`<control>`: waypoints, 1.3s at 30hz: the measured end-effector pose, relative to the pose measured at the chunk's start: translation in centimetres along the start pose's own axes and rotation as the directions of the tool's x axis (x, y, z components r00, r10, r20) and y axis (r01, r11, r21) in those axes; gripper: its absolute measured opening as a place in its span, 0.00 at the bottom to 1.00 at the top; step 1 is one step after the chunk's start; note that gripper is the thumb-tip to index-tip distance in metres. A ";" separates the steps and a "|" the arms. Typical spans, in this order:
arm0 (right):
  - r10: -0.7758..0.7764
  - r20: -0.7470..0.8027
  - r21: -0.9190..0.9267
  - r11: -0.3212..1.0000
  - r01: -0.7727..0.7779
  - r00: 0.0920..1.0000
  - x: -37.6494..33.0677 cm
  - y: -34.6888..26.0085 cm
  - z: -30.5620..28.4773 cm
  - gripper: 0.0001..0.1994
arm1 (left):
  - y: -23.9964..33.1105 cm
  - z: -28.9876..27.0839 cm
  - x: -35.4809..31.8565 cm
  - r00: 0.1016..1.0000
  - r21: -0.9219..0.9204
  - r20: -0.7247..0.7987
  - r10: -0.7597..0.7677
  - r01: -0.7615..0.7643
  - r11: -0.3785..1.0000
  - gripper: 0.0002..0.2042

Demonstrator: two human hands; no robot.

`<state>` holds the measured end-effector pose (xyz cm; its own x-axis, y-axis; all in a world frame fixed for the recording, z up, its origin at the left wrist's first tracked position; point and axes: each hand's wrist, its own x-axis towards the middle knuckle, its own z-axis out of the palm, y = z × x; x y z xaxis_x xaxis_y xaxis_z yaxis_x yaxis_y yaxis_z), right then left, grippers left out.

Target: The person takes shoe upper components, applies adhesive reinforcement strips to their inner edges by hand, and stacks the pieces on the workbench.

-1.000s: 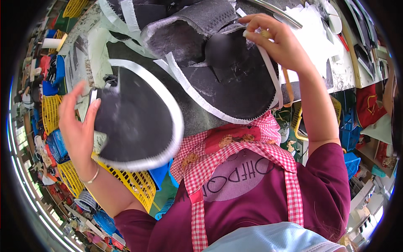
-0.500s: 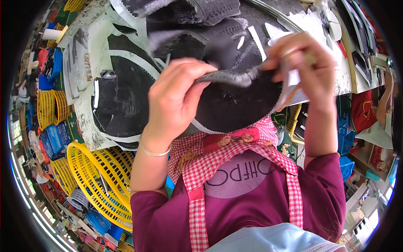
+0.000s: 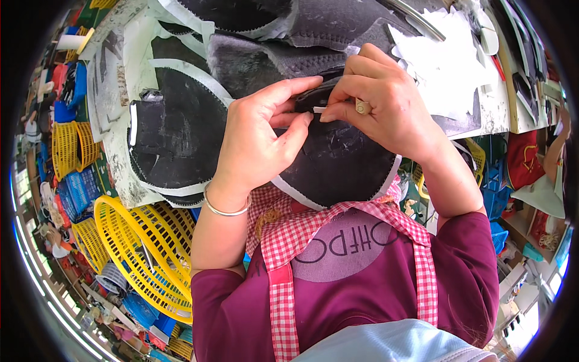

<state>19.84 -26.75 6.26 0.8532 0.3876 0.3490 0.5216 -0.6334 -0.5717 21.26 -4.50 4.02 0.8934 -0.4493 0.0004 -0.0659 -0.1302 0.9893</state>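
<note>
A black shoe-upper piece [image 3: 338, 163] with a white, toothed rim lies in front of me, its near edge against my apron. My left hand [image 3: 259, 130] grips its folded upper edge between thumb and fingers. My right hand [image 3: 380, 99], wearing a ring, pinches a short white strip [image 3: 319, 110] at that same fold, close to my left thumb. The far end of the strip is hidden by my fingers. Beyond my hands, dark grey fur-lined pieces [image 3: 241, 63] with zigzag stitching are heaped up.
More black pieces [image 3: 181, 133] with white edging lie on the worktable at left. White paper scraps [image 3: 437, 66] and a metal rod [image 3: 416, 18] are at the far right. Yellow baskets [image 3: 142, 259] stand below the table on the left.
My right hand has moved left and now meets my left hand at the fold, with a white strip in its fingertips. The grey piece stretched between my hands has been folded down.
</note>
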 end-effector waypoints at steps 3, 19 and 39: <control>-0.026 0.000 -0.071 0.997 0.026 1.000 0.3 0.1 0.4 0.08 | -0.1 -0.2 -0.3 0.999 -0.077 0.036 0.018 -0.015 0.997 0.19; 0.119 -0.121 0.125 0.987 -0.104 0.985 -1.3 -0.2 0.0 0.11 | 0.8 1.0 0.3 0.984 0.301 -0.083 0.156 -0.125 0.946 0.12; 0.140 -0.087 0.059 0.989 -0.135 0.986 -2.2 -1.3 -1.3 0.05 | 1.3 2.1 0.0 0.900 0.549 0.029 0.435 -0.378 0.746 0.12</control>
<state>17.28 -27.67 7.15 0.9146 0.2354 0.3288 0.4005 -0.6396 -0.6561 20.21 -6.56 5.00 0.7628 -0.4863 0.4262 -0.6304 -0.4128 0.6574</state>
